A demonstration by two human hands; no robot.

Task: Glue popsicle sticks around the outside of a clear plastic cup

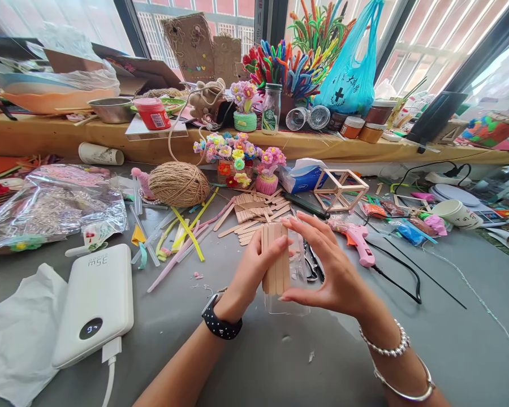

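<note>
A row of flat wooden craft sticks (275, 271) lies side by side as a small panel in front of me. My left hand (254, 263) is closed round its left side, thumb across the front. My right hand (328, 265) spans the panel from the right, with fingertips at the top end and thumb at the bottom end. Beneath the hands is a clear plastic sheet or box (286, 305); its exact shape is partly hidden. Just beyond them, a heap of loose craft sticks (254, 209) covers part of the table. A pink glue gun (358, 243) rests right of my right hand.
At left lie a white power bank (97, 305) with a cable and a twine ball (178, 184). A cube frame of sticks (341, 189) stands behind. Crocheted flowers (271, 164), jars and pipe cleaners (280, 68) line the back and ledge. The glue gun's black cord curls at right.
</note>
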